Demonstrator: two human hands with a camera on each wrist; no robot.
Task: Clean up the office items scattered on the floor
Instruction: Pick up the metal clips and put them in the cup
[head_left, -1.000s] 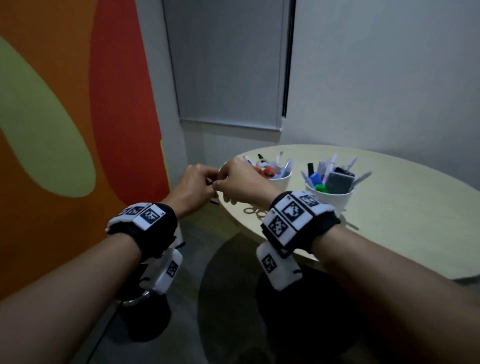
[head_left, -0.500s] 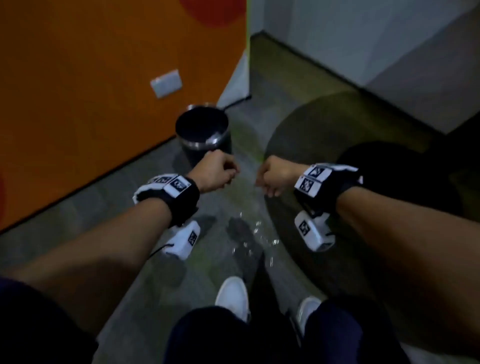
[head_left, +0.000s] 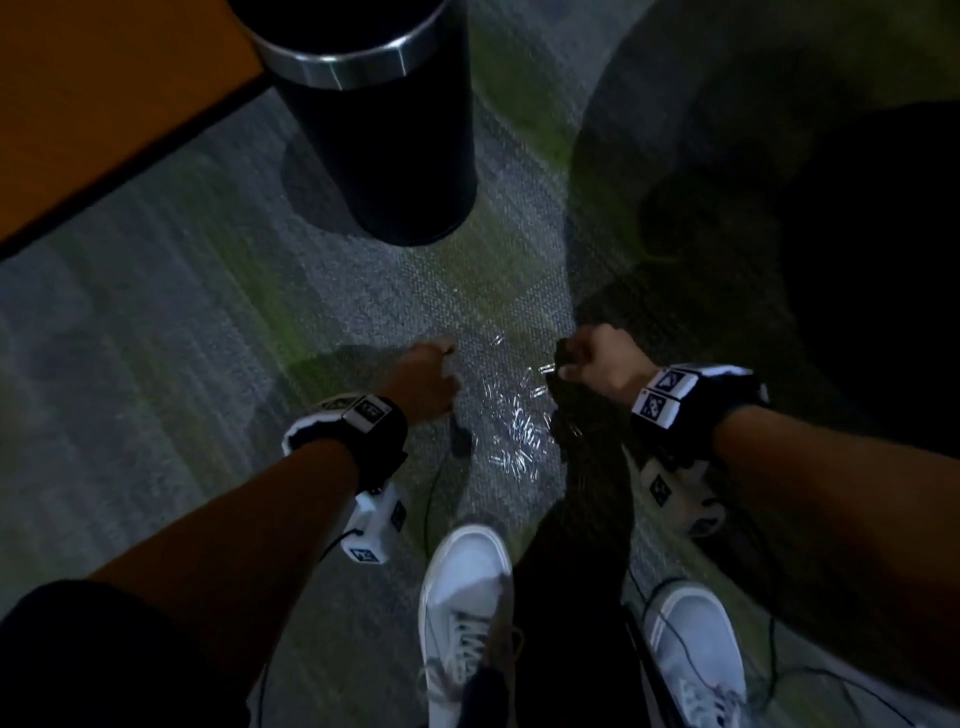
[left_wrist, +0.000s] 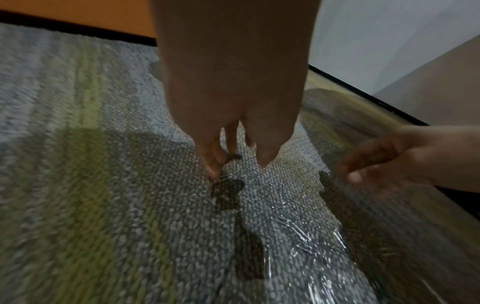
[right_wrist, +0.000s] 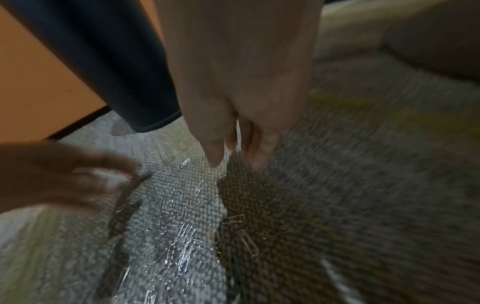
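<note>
- Floor: carpet (head_left: 171, 374) of coarse looped weave, grey with blurred green streaks; nubby in both wrist views.
- Paper clips (head_left: 517, 415): thin bent-wire loops, bright metal, scattered flat on the carpet in a loose patch between the two hands and just ahead of the white shoes (head_left: 467, 597). In the right wrist view the paper clips (right_wrist: 182, 242) lie thickest in the lit strip; a few lie in the shadow beside it.
- Left hand (head_left: 423, 382): lowered to the carpet at the left edge of the patch, fingers pointing down. In the left wrist view the left hand (left_wrist: 233, 107) has thumb and forefinger tips closed in a narrow pinch on what looks like one clip at the carpet; blur prevents certainty.
- Right hand (head_left: 597, 364): at the right edge of the patch, fingers curled under. In the right wrist view the right hand (right_wrist: 241, 92) has fingertips drawn close together just above the carpet; whether they hold a clip I cannot tell.
- Bin (head_left: 374, 119): smooth dark cylinder with a brushed metal band at the rim, upright on the carpet, well beyond the clips.
- Orange wall (head_left: 104, 93) with a dark skirting edge runs along the left.
- Open carpet lies between the bin and the clip patch, and to the left of the left hand.
- Right side is in deep rounded shadow; detail there is not legible.
</note>
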